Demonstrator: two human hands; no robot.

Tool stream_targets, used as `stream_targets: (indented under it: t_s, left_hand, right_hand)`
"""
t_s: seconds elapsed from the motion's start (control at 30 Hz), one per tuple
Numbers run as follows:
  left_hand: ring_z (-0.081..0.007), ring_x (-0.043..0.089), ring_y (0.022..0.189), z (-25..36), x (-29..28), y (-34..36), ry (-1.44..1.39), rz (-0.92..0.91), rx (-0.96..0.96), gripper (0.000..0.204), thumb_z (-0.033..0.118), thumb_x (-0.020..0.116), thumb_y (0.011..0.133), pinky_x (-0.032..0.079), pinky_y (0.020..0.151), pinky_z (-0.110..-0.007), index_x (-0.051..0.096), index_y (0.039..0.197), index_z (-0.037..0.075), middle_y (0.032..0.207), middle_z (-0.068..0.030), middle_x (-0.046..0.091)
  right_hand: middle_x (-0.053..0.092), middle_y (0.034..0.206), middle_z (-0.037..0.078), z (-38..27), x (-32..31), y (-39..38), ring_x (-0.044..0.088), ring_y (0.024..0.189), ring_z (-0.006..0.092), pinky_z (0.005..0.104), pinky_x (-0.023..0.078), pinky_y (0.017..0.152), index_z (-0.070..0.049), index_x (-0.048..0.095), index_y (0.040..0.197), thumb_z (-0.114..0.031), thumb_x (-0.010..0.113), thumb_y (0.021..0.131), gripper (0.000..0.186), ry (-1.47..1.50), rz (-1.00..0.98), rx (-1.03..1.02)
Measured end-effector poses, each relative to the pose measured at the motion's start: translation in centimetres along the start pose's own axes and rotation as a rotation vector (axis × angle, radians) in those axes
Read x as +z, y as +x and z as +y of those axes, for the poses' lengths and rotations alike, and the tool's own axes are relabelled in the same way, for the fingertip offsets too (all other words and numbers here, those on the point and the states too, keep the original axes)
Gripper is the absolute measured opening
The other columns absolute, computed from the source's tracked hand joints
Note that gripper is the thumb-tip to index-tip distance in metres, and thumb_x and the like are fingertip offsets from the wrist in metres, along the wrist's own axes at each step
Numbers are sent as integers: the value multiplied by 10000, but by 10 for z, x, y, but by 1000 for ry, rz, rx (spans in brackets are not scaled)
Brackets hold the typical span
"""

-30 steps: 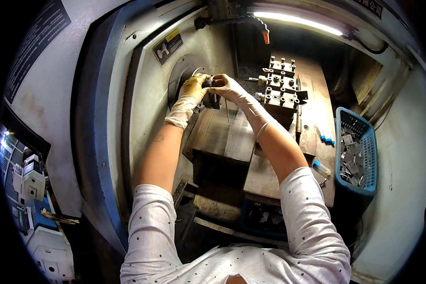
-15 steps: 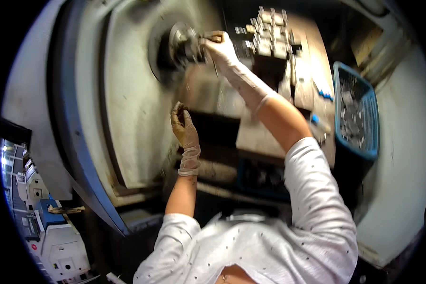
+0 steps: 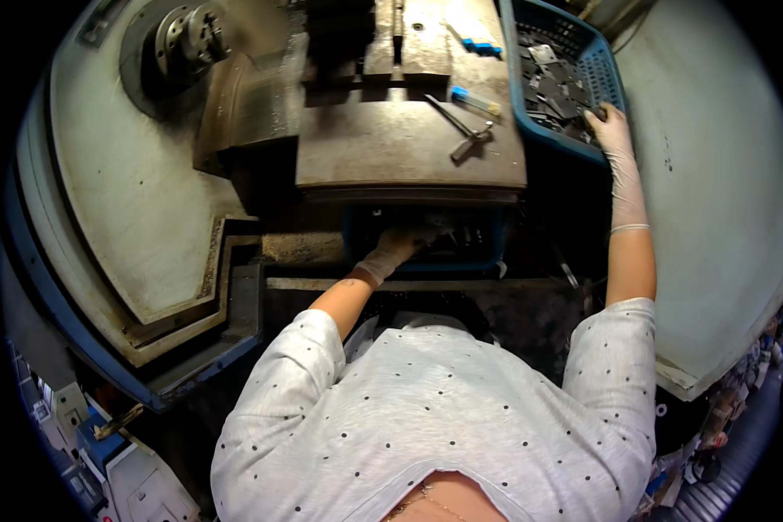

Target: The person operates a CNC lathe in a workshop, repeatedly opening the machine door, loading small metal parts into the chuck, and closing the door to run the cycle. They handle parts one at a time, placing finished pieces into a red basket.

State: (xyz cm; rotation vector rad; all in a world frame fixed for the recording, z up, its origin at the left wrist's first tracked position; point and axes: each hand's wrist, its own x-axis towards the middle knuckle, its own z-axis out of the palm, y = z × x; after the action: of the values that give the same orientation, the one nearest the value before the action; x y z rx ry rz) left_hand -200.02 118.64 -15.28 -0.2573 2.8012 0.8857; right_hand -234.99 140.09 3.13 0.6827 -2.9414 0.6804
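Note:
At the right, a blue plastic basket (image 3: 524, 122) holds many flat grey metal pieces (image 3: 555, 87). My gloved right hand (image 3: 613, 130) reaches over its near right corner, fingers curled together at the pieces; what they pinch is too dark to make out. Below the front edge of the metal table, my gloved left hand (image 3: 398, 247) reaches into a second blue basket (image 3: 494, 252) in shadow. Small shiny parts (image 3: 461, 235) lie near its fingertips. The left fingers are dim, and I cannot see whether they hold anything.
A machine chuck (image 3: 187, 39) stands out from the pale wall at upper left. On the metal table (image 3: 365, 143) lie a T-handled chuck key (image 3: 465, 139), a blue-capped tube (image 3: 474, 100) and several blue-tipped pieces (image 3: 481, 48). A pale panel (image 3: 705, 191) rises at the right.
My right hand has left the chuck for the right basket. My left hand has moved from beside the machine down into the lower basket. The view has shifted too.

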Motion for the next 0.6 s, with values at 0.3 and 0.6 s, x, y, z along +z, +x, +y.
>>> stream_targets:
  t_s: [0.3, 0.6]
  left_hand:
    - [-275, 511, 917, -13, 51, 60, 310, 156, 73, 244, 192, 488, 759, 438, 761, -333, 539, 966, 74, 995, -129, 528]
    - [-270, 514, 918, -13, 24, 27, 177, 232, -21, 256, 138, 446, 776, 424, 777, -339, 527, 999, 40, 1014, -143, 531]
  right_hand:
    - [520, 978, 86, -35, -28, -122, 495, 905, 187, 286, 384, 810, -31, 507, 1000, -95, 491, 804, 207, 579, 336, -197]
    - [531, 897, 71, 5, 41, -265, 500, 855, 178, 277, 390, 776, -25, 546, 897, -86, 467, 806, 135, 617, 33, 116]
